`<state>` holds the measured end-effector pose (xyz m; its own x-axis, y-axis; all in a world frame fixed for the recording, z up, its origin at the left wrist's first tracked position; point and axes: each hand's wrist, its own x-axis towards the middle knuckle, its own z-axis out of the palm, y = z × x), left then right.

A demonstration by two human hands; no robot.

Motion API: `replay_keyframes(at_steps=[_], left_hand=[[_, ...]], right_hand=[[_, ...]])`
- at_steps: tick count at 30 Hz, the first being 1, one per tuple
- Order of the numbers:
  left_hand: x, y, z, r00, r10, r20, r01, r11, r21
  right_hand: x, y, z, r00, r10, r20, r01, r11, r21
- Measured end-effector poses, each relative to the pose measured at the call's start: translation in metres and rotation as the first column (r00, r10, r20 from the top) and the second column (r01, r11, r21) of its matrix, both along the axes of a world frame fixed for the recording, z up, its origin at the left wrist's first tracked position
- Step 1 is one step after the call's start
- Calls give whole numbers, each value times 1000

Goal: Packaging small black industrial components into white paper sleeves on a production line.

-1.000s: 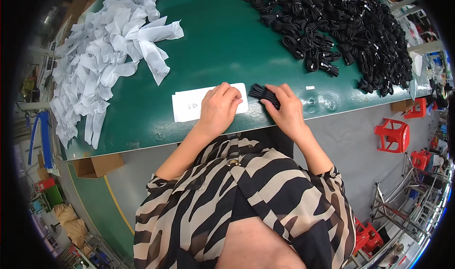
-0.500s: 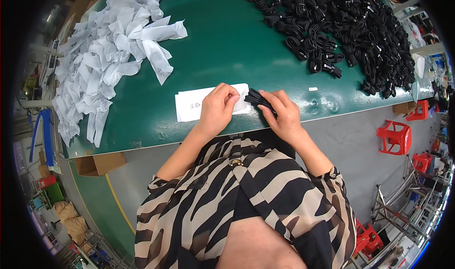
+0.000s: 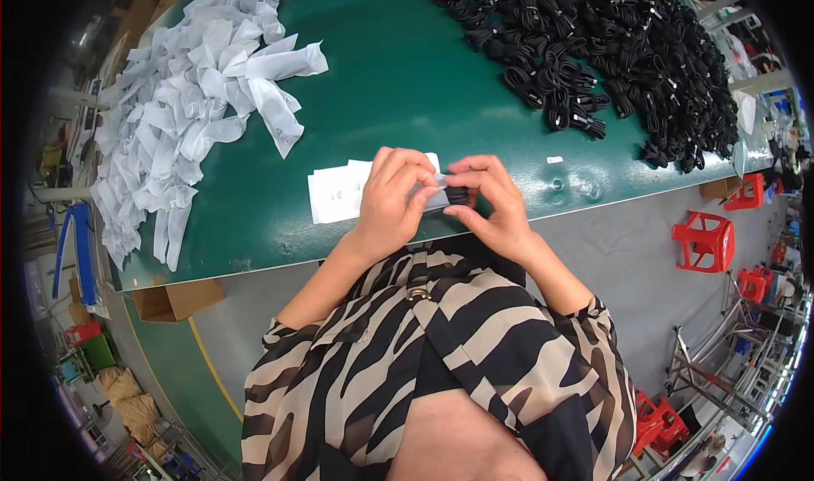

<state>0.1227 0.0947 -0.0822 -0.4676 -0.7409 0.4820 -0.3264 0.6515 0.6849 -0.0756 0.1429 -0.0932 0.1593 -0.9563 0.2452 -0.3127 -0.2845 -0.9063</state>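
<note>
Near the table's front edge, my left hand (image 3: 390, 200) is closed, pinching the mouth end of a thin whitish bag (image 3: 436, 200). A coiled black cable (image 3: 458, 195) lies partly inside that bag, its right end still showing. My right hand (image 3: 502, 212) curls around this end, the thumb below and the fingers above, slightly blurred. Flat white bags (image 3: 329, 196) with small dark print lie under and left of my left hand. My left fingers hide part of the bag in use.
Filled whitish bags (image 3: 182, 100) are heaped on the green table (image 3: 373, 83) at the left. Coiled black cables (image 3: 627, 57) form a large pile at the right. A small white label (image 3: 554, 160) lies right of my hands. Red stools (image 3: 705, 242) stand on the floor at the right.
The coiled cable has moved left and its leading part is now inside the bag. My right hand has shifted slightly left with it, nearer my left hand.
</note>
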Motion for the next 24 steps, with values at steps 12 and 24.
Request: replay_keyframes(at_steps=[12, 24], left_hand=[[120, -107, 33, 676, 426, -601, -92, 858, 505], [19, -5, -15, 986, 20, 168, -41, 992, 120]], right_hand=[[-78, -92, -9, 488, -643, -590, 288, 757, -586], [-79, -89, -30, 637, -572, -517, 287, 798, -530]])
